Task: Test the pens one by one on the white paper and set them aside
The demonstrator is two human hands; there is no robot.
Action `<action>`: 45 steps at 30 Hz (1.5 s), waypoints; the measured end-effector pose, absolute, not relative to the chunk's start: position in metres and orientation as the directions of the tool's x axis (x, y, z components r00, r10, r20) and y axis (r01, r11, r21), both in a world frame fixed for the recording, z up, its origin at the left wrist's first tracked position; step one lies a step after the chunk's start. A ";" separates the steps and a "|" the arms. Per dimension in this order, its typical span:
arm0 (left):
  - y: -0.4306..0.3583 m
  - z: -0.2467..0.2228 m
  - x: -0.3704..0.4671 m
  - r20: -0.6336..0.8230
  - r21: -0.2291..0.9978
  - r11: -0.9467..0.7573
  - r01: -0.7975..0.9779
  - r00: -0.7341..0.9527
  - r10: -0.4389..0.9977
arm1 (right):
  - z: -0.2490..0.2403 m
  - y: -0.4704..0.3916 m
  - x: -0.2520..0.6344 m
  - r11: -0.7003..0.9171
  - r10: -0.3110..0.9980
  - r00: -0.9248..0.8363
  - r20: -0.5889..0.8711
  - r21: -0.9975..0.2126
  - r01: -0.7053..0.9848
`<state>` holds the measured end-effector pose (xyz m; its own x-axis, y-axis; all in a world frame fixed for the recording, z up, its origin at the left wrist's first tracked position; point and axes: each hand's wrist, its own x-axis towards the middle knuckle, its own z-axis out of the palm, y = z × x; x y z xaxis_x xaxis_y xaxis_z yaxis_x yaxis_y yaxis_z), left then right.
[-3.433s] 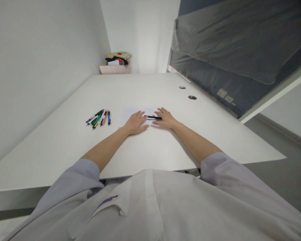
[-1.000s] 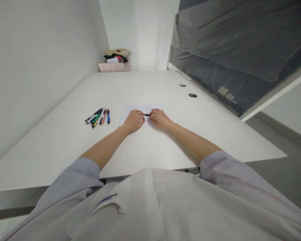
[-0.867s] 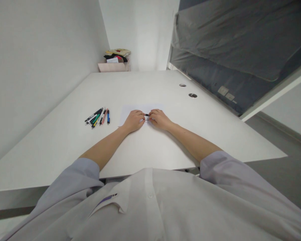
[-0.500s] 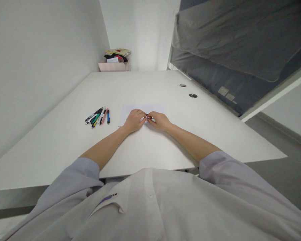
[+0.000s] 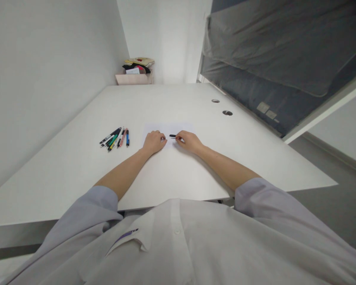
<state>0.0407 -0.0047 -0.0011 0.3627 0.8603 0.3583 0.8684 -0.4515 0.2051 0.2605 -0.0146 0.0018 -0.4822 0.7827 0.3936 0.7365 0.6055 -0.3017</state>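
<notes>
My left hand [image 5: 155,142] rests over the left part of a white paper sheet [image 5: 169,127], fingers curled around something small that I cannot make out. My right hand [image 5: 189,141] pinches a thin dark pen part [image 5: 173,138], whose tip points left toward my left hand. A short black piece [image 5: 174,135] lies on the paper just beyond that tip, close to my right fingertips. The two hands are apart, with a gap of paper between them.
Several pens [image 5: 115,138] of different colours lie in a loose pile on the white table [image 5: 172,178], left of the paper. A box with cloth items [image 5: 133,79] stands at the far edge. Two round grommets [image 5: 227,113] sit at the right, near a dark covered panel [image 5: 273,59].
My hands were together around the small dark parts. My left hand has moved left, away from my right hand, and the black piece and thin part now show between them.
</notes>
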 end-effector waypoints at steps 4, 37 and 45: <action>-0.006 0.000 0.042 0.374 0.291 -0.523 0.801 0.408 0.833 | 0.002 -0.015 0.262 0.601 0.785 -0.480 0.391 -0.289 0.745; -0.019 0.001 0.049 0.429 0.611 -0.575 0.544 0.383 0.818 | -0.003 -0.019 0.257 0.667 0.742 -0.471 0.477 -0.455 0.590; -0.023 0.002 0.051 0.477 0.450 -0.659 0.602 0.462 0.748 | -0.003 -0.021 0.257 0.616 0.787 -0.453 0.418 -0.504 0.605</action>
<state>0.0512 -0.0234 0.0021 0.4622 0.7478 0.4766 0.6025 -0.6592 0.4501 0.2572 -0.0207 -0.0031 -0.4531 0.7871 0.4185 0.6051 0.6163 -0.5041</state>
